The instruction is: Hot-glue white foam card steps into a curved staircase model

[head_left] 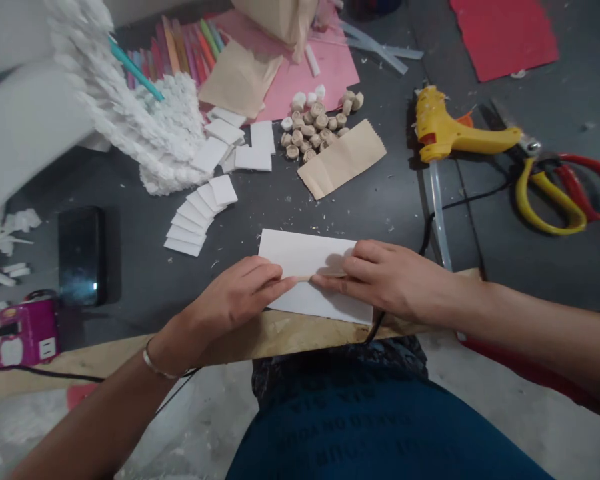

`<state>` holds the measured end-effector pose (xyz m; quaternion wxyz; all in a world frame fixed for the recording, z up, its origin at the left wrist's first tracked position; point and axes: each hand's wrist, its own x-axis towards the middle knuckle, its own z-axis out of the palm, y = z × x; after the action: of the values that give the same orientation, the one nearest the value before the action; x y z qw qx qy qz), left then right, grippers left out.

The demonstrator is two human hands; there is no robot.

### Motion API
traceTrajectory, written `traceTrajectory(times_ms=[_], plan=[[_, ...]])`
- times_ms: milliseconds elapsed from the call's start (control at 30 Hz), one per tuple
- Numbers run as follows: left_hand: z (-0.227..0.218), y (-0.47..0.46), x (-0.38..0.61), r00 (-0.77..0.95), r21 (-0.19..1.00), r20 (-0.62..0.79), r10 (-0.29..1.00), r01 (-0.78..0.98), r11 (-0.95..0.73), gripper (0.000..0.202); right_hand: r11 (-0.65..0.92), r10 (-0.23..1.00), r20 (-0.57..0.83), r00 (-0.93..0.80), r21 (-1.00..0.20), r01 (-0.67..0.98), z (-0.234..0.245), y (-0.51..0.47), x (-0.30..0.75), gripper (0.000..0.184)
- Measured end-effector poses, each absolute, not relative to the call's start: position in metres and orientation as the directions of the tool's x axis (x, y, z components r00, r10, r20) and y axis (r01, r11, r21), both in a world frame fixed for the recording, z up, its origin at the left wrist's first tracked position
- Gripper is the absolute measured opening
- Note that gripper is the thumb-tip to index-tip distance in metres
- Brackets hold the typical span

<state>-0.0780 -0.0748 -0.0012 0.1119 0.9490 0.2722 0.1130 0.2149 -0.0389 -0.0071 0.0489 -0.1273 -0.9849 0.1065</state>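
Note:
A white sheet of paper lies at the table's front edge. Across its middle runs a thin brown paper strip, narrow like a tight roll, mostly covered by my fingers. My left hand presses its left end with thumb and fingers together. At the other end, my right hand has its fingers closed on the same strip, the thumb stretched toward the left thumb. Only a short length shows between the two thumbs. Beyond the sheet are a flat brown paper piece and many small brown paper rolls.
White paper squares fan out at left, near a white ruffled paper piece and a black phone. A yellow glue gun and scissors lie at right, with a black cord running to the table's front edge.

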Motion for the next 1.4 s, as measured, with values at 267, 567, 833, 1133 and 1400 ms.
traceTrajectory(times_ms=[267, 567, 833, 1133, 1400], plan=[[-0.009, -0.086, -0.081, 0.769, 0.259, 0.205, 0.605, 0.554, -0.791, 0.034, 0.95, 0.292, 0.08, -0.953, -0.139, 0.279, -0.005, -0.041, 0.21, 0.051], [-0.004, -0.119, -0.044, 0.477, 0.257, 0.359, 0.802, 0.776, -0.576, 0.02, 0.954, 0.298, 0.133, -0.945, -0.055, 0.293, -0.003, -0.047, 0.208, 0.049], [-0.018, -0.155, 0.029, 0.369, 0.22, 0.132, 0.92, 0.894, -0.39, 0.068, 0.959, 0.284, 0.13, -0.95, -0.045, 0.28, 0.004, -0.05, 0.205, 0.014], [-0.027, -0.154, 0.021, 0.401, 0.175, 0.109, 0.91, 0.893, -0.414, 0.076, 0.833, 0.527, 0.192, -0.828, -0.31, 0.458, -0.01, -0.052, 0.221, 0.021], [-0.029, -0.152, 0.023, 0.399, 0.165, 0.1, 0.911, 0.896, -0.411, 0.075, 0.823, 0.518, 0.224, -0.825, -0.393, 0.41, -0.015, -0.045, 0.229, 0.022]])
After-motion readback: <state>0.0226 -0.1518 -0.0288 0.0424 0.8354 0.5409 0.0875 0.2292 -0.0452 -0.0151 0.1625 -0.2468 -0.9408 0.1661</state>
